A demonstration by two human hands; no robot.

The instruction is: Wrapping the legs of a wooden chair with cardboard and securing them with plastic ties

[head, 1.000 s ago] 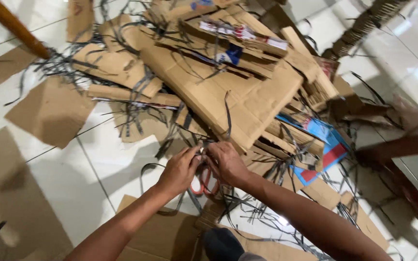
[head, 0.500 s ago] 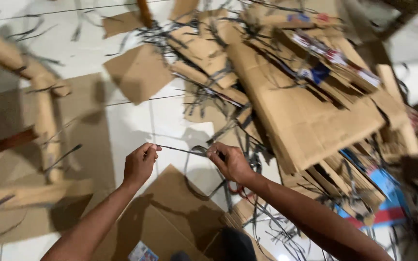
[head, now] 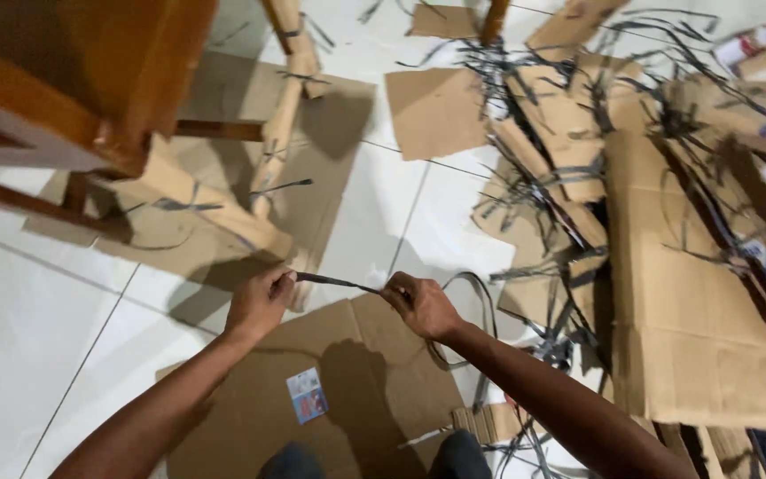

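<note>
My left hand (head: 259, 302) and my right hand (head: 420, 306) each pinch one end of a thin black plastic strap (head: 334, 282), stretched taut between them above the floor. The strap's free part loops on past my right hand in a curve (head: 476, 293) toward the pile. Under both hands lies a flat sheet of brown cardboard (head: 347, 390) with a small coloured sticker (head: 308, 396). My knees show at the bottom edge.
A large heap of flattened cardboard boxes (head: 693, 266) tangled with several black straps (head: 534, 186) fills the right side. A wooden furniture piece (head: 82, 80) stands at top left over more cardboard sheets (head: 223, 195). White floor tiles (head: 37, 319) lie at left.
The view has swung left, away from the pile. My hands have moved apart, drawing the black strap straight between them over the flat cardboard sheet.
</note>
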